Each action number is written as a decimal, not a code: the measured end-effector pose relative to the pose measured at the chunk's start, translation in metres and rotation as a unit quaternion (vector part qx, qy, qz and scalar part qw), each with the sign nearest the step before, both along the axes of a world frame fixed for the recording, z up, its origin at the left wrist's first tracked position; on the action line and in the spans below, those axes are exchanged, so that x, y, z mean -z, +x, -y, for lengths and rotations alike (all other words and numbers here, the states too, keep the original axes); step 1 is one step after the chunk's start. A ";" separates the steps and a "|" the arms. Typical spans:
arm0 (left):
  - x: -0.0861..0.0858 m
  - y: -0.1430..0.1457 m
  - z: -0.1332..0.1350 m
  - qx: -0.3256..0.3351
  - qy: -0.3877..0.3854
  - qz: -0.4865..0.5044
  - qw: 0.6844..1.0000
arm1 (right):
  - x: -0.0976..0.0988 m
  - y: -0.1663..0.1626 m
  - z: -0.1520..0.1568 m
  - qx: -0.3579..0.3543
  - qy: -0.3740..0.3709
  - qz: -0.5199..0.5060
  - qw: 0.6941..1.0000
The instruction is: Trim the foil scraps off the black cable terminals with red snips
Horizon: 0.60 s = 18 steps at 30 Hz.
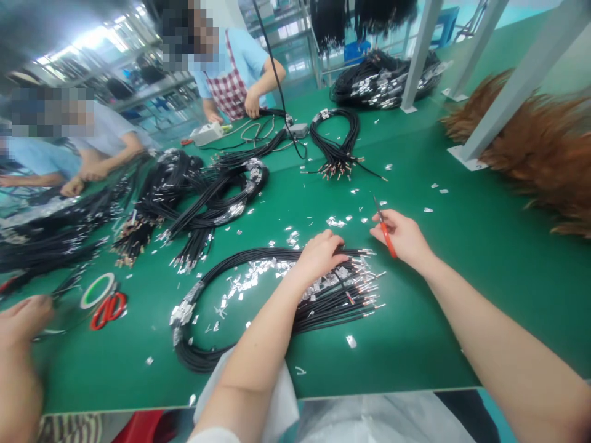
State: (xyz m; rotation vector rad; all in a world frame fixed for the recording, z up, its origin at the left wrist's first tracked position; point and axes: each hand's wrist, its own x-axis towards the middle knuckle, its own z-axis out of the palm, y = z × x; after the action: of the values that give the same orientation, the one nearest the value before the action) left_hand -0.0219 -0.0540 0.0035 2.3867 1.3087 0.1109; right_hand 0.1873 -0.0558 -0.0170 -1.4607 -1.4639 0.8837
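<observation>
A looped bundle of black cables [196,357] lies on the green table, its silver and copper-coloured ends fanned out to the right. My left hand [321,257] reaches over the upper strands near those ends, fingers bent and thumb below, gripping cables there. Just right of the ends, my right hand [404,237] is raised and closed around a slim red-handled tool [386,237] with a dark pointed tip. Whether it is scissors or tweezers I cannot tell. Small silvery scraps [252,274] are scattered inside the loop and between the cable ends.
At the left, a co-worker's hand [25,320] is near red-handled scissors [109,311] and a tape roll [98,290]. Other cable bundles [244,191] and a tied loop [335,141] lie farther back. Metal posts [503,86] and brown feathers [540,147] stand right. Co-workers sit opposite.
</observation>
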 end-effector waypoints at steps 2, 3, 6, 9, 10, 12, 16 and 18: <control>-0.005 -0.003 0.000 0.034 -0.024 -0.011 0.999 | 0.002 0.000 0.000 -0.004 0.005 -0.002 1.000; -0.007 -0.005 0.000 0.051 -0.031 -0.015 0.998 | 0.003 0.001 0.000 -0.008 0.008 -0.001 1.000; -0.006 -0.009 0.000 0.097 -0.022 -0.028 0.995 | 0.007 0.002 -0.001 -0.016 0.018 0.012 1.000; -0.003 -0.007 -0.001 0.117 0.021 -0.021 0.993 | 0.006 0.003 -0.001 -0.015 0.021 0.020 0.999; -0.003 -0.006 -0.001 0.104 0.032 0.003 0.994 | 0.004 0.002 0.000 -0.015 0.015 0.009 1.000; -0.006 -0.005 -0.002 0.044 0.032 0.087 0.995 | -0.003 0.000 0.003 -0.010 0.001 -0.038 0.999; -0.017 -0.012 -0.005 -0.062 -0.067 0.287 0.954 | -0.026 -0.014 0.011 0.006 -0.019 -0.166 0.986; -0.022 -0.016 -0.007 -0.089 -0.133 0.375 0.913 | -0.039 -0.027 0.012 -0.004 -0.013 -0.205 0.979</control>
State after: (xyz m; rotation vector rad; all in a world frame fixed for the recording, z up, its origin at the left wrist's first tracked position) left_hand -0.0378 -0.0474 0.0256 1.7065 1.0591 0.7675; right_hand 0.1601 -0.0681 0.0215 -1.2014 -1.1533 1.1346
